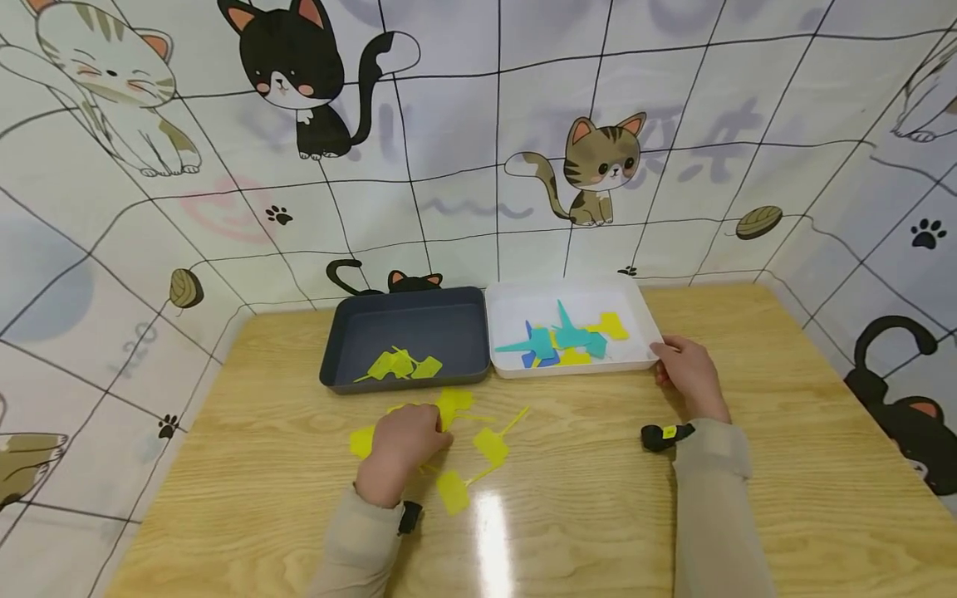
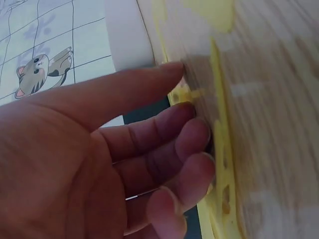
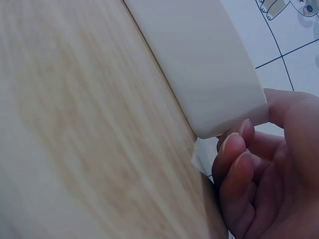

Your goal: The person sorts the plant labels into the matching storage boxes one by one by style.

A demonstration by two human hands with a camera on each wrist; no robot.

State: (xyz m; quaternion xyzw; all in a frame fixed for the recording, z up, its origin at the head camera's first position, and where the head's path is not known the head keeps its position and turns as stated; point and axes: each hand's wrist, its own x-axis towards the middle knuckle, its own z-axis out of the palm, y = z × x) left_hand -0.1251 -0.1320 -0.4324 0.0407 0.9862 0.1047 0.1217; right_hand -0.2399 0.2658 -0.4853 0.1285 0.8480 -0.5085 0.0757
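Observation:
My left hand (image 1: 404, 444) is low over several yellow plastic tags (image 1: 492, 447), each a flat square head on a thin stem, scattered before the trays. In the left wrist view its fingers are loosely bent and the thumb stands apart; fingertips meet the table beside a yellow tag (image 2: 227, 159), and I see nothing held. My right hand (image 1: 689, 374) pinches the near right corner of the white tray (image 1: 523, 303), thumb on one side and bent fingers beneath the rim in the right wrist view. Inside that tray lie teal tags (image 1: 571, 335), with blue and yellow ones.
Left of the white tray, side by side with it, stands a dark grey tray (image 1: 411, 311) with several yellow tags (image 1: 428, 368) inside. Both trays are near the cat-patterned backdrop (image 1: 463, 224) at the wooden table's (image 1: 583, 482) far edge. Each wrist wears a black strapped device (image 1: 661, 436).

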